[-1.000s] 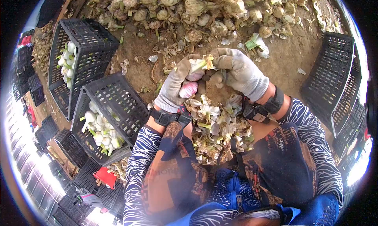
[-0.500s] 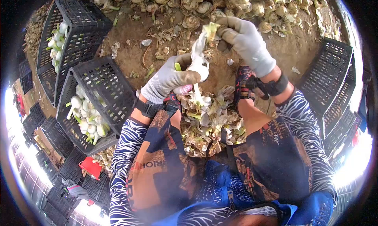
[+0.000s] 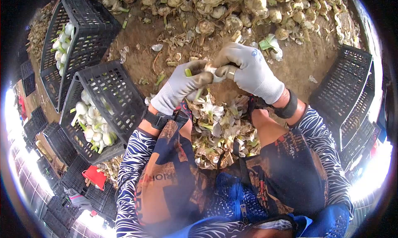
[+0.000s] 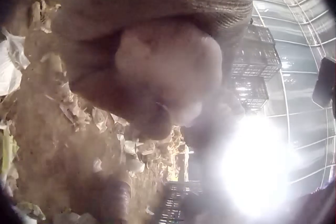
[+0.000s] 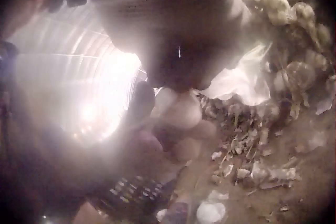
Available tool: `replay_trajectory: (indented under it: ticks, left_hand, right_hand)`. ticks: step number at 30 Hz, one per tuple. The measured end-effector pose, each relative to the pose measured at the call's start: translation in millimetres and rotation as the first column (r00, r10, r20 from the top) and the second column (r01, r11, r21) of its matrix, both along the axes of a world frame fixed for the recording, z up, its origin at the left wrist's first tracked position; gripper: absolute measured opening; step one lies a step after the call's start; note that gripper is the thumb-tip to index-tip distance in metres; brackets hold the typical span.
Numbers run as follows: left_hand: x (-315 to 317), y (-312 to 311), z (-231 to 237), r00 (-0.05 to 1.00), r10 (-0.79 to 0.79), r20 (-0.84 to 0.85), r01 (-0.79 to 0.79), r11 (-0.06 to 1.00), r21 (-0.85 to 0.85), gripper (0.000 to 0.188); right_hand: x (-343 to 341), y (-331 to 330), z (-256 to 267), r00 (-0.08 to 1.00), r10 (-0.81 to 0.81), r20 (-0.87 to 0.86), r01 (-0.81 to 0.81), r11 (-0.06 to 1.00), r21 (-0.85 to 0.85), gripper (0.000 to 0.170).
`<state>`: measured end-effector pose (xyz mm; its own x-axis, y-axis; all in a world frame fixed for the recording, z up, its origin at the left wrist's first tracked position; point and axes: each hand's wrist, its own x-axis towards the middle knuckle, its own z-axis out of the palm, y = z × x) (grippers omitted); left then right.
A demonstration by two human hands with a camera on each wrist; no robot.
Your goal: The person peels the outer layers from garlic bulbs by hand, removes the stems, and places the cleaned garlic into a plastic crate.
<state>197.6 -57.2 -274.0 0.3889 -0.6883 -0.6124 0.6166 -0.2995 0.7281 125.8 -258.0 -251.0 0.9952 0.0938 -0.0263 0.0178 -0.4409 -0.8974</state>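
Observation:
My gloved left hand (image 3: 181, 85) grips a white garlic bulb (image 3: 216, 75) at chest front, its fingers curled round it. A short green stem (image 3: 188, 72) pokes up between those fingers. In the left wrist view a pale rounded garlic bulb (image 4: 168, 66) fills the palm, blurred. My gloved right hand (image 3: 248, 68) meets the left one, its thumb and curled fingers pinching skin at the bulb's right side. Fingers cover much of the bulb. Below both hands, a heap of peeled garlic skins (image 3: 219, 134) lies between the legs.
Two black crates, one nearer (image 3: 112, 97) and one behind (image 3: 89, 34), lie tipped at left with white garlic inside. A pile of unpeeled garlic (image 3: 211, 7) spreads ahead on the dirt. Black crates (image 3: 344, 88) stand at right. A red object (image 3: 94, 177) sits at lower left.
My right hand pulled a long strip of skin up and away from the bulb, then came back down to it. The strip no longer stretches between the hands.

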Motion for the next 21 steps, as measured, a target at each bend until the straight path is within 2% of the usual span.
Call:
replay_trajectory:
  ticks: [1, 2, 4, 5, 6, 8, 9, 10, 11, 12, 13, 14, 16, 17, 18, 20, 21]
  left_hand:
    - [1.0, 0.0, 2.5, 0.997, -0.024, -0.072, 0.028, 0.999, 0.044, 0.047]
    - [0.9, 0.0, 0.0, 0.997, -0.023, -0.067, 0.026, 0.999, 0.04, 0.047]
    - [-1.9, 0.0, -8.2, 0.973, -0.127, -0.192, 0.133, 0.991, 0.018, 0.04]
    - [-7.2, -5.3, -4.6, 0.992, -0.086, -0.096, 0.091, 0.995, 0.048, 0.033]
    - [-5.5, -7.2, -0.1, 0.992, -0.086, -0.096, 0.09, 0.995, 0.047, 0.033]
    - [-0.6, -12.3, 9.7, 0.964, -0.265, -0.01, 0.26, 0.937, 0.235, 0.028]
    - [-9.8, -8.7, -2.9, 0.936, -0.266, 0.231, 0.216, 0.951, 0.22, 0.02]
    - [-12.8, -5.8, -8.8, 0.934, -0.269, 0.233, 0.22, 0.951, 0.218, 0.02]
    - [-13.4, -2.1, -12.8, 0.726, -0.329, 0.604, 0.245, 0.944, 0.22, 0.019]
    - [-13.4, 0.7, -14.1, 0.384, -0.325, 0.864, 0.266, 0.935, 0.233, 0.019]
    - [-13.6, 2.6, -14.5, 0.454, -0.413, 0.789, 0.261, 0.909, 0.325, 0.023]
    - [-14.0, 4.4, -14.7, 0.45, -0.417, 0.789, 0.264, 0.907, 0.328, 0.023]
    - [-13.3, 7.2, -17.5, 0.331, -0.33, 0.884, 0.171, 0.942, 0.288, 0.024]
    - [-13.3, 7.8, -23.9, 0.308, -0.234, 0.922, 0.107, 0.972, 0.211, 0.023]
    - [-11.3, 5.8, -23.5, 0.303, -0.235, 0.924, 0.107, 0.971, 0.212, 0.023]
    - [-7.2, 1.3, -17.6, 0.184, -0.206, 0.961, 0.1, 0.977, 0.19, 0.031]
    - [-4.0, 3.4, -16.1, 0.175, -0.214, 0.961, 0.098, 0.975, 0.199, 0.031]
  right_hand:
    - [-0.7, 0.9, 2.7, 0.999, -0.041, -0.007, 0.041, 0.999, -0.028, 0.015]
    - [-1.2, 1.8, 5.0, 0.997, -0.082, -0.013, 0.081, 0.995, -0.055, 0.014]
    - [-2.9, 3.9, 1.0, 0.996, -0.092, 0.009, 0.093, 0.993, -0.071, 0.014]
    - [-3.9, 4.4, -3.0, 0.992, -0.112, 0.061, 0.119, 0.987, -0.109, 0.013]
    - [-4.4, 4.0, -5.5, 0.985, -0.131, 0.113, 0.146, 0.978, -0.146, 0.012]
    - [-1.4, -7.4, -14.2, 0.963, -0.226, 0.146, 0.253, 0.945, -0.207, 0.014]
    - [-0.5, -18.5, -32.7, 0.938, -0.297, 0.177, 0.337, 0.901, -0.273, 0.014]
    - [0.1, -31.9, -52.6, 0.907, -0.364, 0.214, 0.418, 0.845, -0.333, 0.015]
    - [1.7, -44.9, -63.9, 0.88, -0.456, 0.132, 0.464, 0.768, -0.441, 0.015]
    - [2.8, -55.5, -67.4, 0.834, -0.549, 0.059, 0.487, 0.681, -0.546, 0.017]
    - [-0.6, -69.6, -67.8, 0.853, -0.516, -0.074, 0.379, 0.71, -0.593, 0.027]
    - [-2.1, -69.0, -63.7, 0.851, -0.52, -0.073, 0.383, 0.71, -0.591, 0.027]
    - [-9.1, -62.9, -53.8, 0.93, -0.224, -0.291, 0.06, 0.875, -0.481, 0.036]
    - [-8.2, -58.5, -48.1, 0.954, -0.064, -0.293, -0.013, 0.967, -0.255, 0.055]
    - [2.0, -40.3, -11.0, 0.91, -0.009, -0.414, -0.054, 0.989, -0.141, 0.064]
    - [9.7, -23.9, -2.7, 0.941, 0.145, -0.305, -0.126, 0.989, 0.079, 0.07]
    - [12.7, -22.1, -3.5, 0.944, 0.148, -0.295, -0.127, 0.988, 0.086, 0.07]
